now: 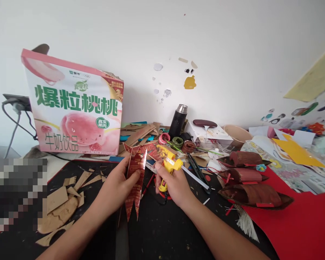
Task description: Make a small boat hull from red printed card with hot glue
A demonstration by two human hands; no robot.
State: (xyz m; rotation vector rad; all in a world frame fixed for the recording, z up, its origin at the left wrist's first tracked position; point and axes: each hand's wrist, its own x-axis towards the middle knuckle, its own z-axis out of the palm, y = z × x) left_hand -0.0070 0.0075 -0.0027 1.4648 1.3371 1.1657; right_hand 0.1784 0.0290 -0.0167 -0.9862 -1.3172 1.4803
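My left hand point(121, 182) is closed around red printed cardboard pieces point(137, 169) with pointed ends, held upright over the black mat point(162, 231). In my right hand point(174, 182) is a yellow hot glue gun point(168, 162), with a white glue stick point(196, 177) sticking out of its back. The nozzle end points left, close to the red cardboard; I cannot tell whether they touch. My right fingers wrap round the grip, partly hidden. Below the grip a dark cord point(165, 198) shows.
A large pink drink carton point(78, 108) stands back left. Cardboard scraps point(59, 202) lie on the left. Behind the glue gun are a black thermos point(178, 121), small paint jars point(177, 142) and a dark cutter knife point(197, 171). Brown model boats point(257, 195) sit near red paper point(306, 220) on the right.
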